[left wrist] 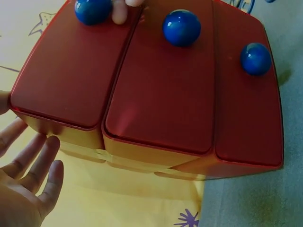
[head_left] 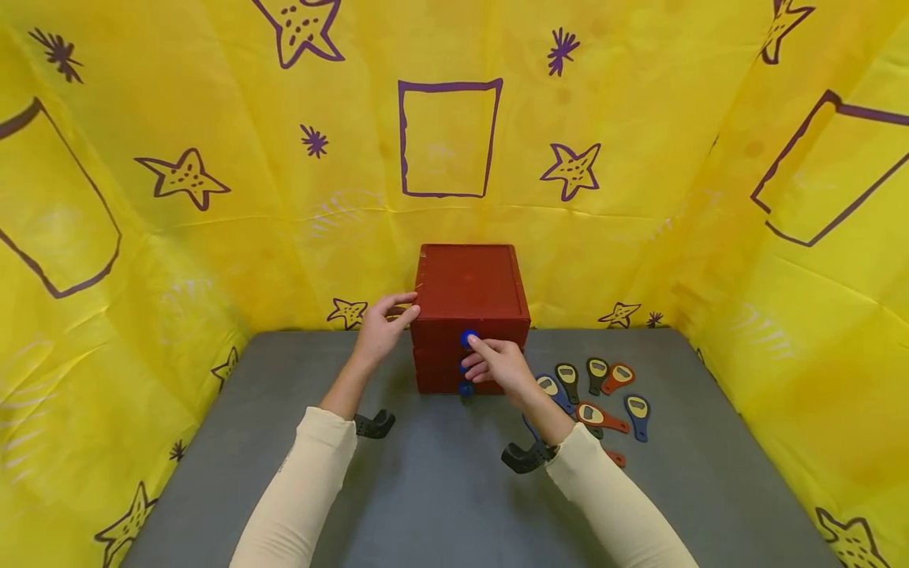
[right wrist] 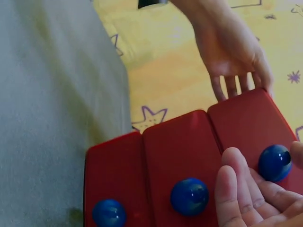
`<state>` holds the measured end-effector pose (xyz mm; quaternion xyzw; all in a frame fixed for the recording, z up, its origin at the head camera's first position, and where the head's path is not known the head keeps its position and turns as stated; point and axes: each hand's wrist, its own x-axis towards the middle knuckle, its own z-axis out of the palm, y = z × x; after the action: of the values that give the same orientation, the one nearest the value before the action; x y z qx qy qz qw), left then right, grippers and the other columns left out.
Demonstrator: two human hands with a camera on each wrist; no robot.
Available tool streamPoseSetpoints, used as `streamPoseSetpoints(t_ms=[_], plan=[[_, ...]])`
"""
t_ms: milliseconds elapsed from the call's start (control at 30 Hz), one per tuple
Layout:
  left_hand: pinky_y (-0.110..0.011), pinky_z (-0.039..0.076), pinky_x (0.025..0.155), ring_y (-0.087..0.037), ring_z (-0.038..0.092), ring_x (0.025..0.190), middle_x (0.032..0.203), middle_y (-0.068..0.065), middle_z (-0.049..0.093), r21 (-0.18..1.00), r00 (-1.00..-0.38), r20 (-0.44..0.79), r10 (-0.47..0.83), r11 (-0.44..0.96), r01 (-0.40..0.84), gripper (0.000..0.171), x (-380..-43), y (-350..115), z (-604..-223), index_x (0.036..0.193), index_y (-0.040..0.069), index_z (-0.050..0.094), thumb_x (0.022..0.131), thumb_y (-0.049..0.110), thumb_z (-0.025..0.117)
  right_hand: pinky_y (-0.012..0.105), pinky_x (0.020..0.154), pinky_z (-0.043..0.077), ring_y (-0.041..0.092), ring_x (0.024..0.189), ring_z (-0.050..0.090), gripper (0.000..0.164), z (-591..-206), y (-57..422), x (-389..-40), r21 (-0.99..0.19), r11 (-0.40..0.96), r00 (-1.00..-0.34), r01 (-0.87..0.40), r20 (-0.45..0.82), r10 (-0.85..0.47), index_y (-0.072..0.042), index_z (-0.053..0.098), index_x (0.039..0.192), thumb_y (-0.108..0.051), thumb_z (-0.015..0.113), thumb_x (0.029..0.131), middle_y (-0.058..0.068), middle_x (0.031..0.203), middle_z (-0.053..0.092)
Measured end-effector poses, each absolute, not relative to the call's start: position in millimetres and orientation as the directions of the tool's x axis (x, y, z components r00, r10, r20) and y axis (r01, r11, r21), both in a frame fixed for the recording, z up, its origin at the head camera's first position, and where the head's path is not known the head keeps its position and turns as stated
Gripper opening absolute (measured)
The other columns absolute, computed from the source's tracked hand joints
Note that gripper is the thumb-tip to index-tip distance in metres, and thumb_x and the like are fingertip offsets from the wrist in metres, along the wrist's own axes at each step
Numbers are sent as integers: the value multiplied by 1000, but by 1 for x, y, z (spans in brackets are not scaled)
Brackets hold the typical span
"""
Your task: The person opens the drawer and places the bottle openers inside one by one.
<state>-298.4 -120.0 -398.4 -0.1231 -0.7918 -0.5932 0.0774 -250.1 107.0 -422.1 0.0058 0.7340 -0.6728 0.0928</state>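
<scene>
A small red chest [head_left: 472, 278] with three stacked drawers stands at the back of the table. Each drawer front carries a round blue knob; the top knob [right wrist: 273, 163], middle knob [right wrist: 189, 196] and bottom knob [right wrist: 109, 213] line up in the right wrist view. My right hand [head_left: 500, 364] pinches the top knob between thumb and forefinger, its other fingers loosely bent before the middle drawer. Against the chest's upper left edge, my left hand [head_left: 378, 331] rests with extended fingers, steadying contact at the side. All three drawers [left wrist: 161, 90] sit flush in the chest.
Several bottle openers in black, blue and red lie right of the chest, among them a blue opener [head_left: 638, 412] and a red opener [head_left: 619, 377]. Yellow cloth [head_left: 454, 221] with purple drawings hangs behind and beside the grey table [head_left: 440, 489].
</scene>
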Motion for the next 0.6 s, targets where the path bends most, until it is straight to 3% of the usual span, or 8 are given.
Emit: streamPoseSetpoints(t_ms=[300, 433, 600], plan=[[-52, 53, 90, -33, 62, 102, 126, -18, 61, 929, -961, 257, 99, 250, 274, 36, -299, -120, -399, 126, 4, 64, 93, 19, 66, 27, 65, 58, 16, 63, 67, 41, -422, 103, -250, -987, 19, -982, 162, -163, -92, 4, 68, 106, -35, 58, 97, 10, 80, 72], [-56, 51, 92, -33, 61, 101, 125, -18, 61, 938, -968, 233, 96, 242, 249, 37, -298, -121, -398, 126, 4, 65, 92, 19, 67, 28, 66, 58, 16, 62, 66, 43, -424, 103, -248, -987, 12, -984, 158, -159, -79, 4, 69, 105, -37, 60, 96, 8, 78, 72], [-50, 53, 89, -34, 61, 103, 125, -18, 61, 926, -968, 225, 109, 284, 247, 38, -297, -123, -394, 127, 5, 64, 92, 21, 67, 31, 67, 59, 16, 61, 66, 45, -424, 101, -243, -991, 32, -989, 133, -134, -58, 5, 71, 102, -38, 62, 94, 9, 77, 73]])
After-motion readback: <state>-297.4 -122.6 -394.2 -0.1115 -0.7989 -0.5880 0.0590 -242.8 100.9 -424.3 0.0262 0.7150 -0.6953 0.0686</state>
